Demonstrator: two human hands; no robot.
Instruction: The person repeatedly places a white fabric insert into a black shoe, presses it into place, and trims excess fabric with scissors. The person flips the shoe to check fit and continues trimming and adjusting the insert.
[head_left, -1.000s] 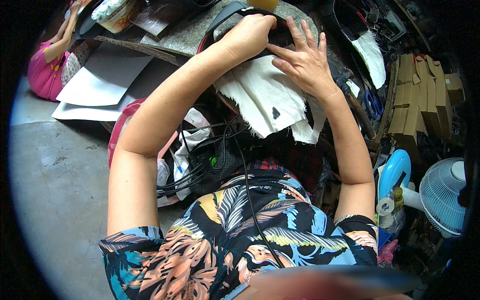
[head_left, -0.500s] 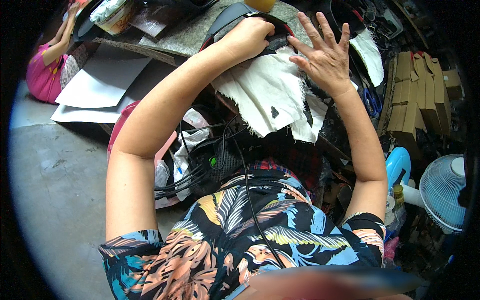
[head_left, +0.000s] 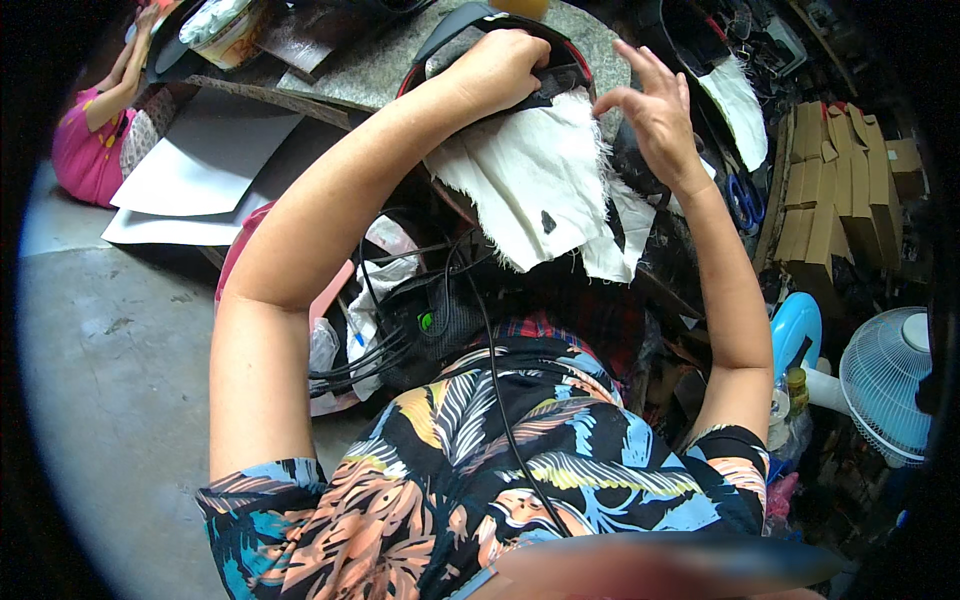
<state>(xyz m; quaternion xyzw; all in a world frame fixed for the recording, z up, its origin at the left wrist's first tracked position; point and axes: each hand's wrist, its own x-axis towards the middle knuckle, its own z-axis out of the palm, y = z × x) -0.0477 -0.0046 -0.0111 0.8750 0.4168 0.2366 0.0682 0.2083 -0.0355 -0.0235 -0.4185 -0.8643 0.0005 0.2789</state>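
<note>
A curved black piece with a red edge (head_left: 570, 66) lies on the grey worktop, and a frayed white cloth (head_left: 520, 185) hangs from it toward me. Inside its rim my left hand (head_left: 500, 68) is closed, fingers curled down against the dark surface; what they pinch is hidden. To the right, my right hand (head_left: 652, 118) is raised just beside the cloth's upper corner. Its fingers are apart and bent, with nothing in them.
A grey stone-like worktop (head_left: 385, 62) carries a tub (head_left: 225, 35). White sheets (head_left: 215, 150) lie at left, near a person in pink (head_left: 90, 150). Cardboard boxes (head_left: 830, 190), blue-handled scissors (head_left: 742, 203) and a fan (head_left: 890, 385) stand right. Cables (head_left: 370, 365) hang before me.
My right hand has turned and drawn its fingers in from a flat spread, shifting slightly away from the black piece. My left hand stays nearly in place.
</note>
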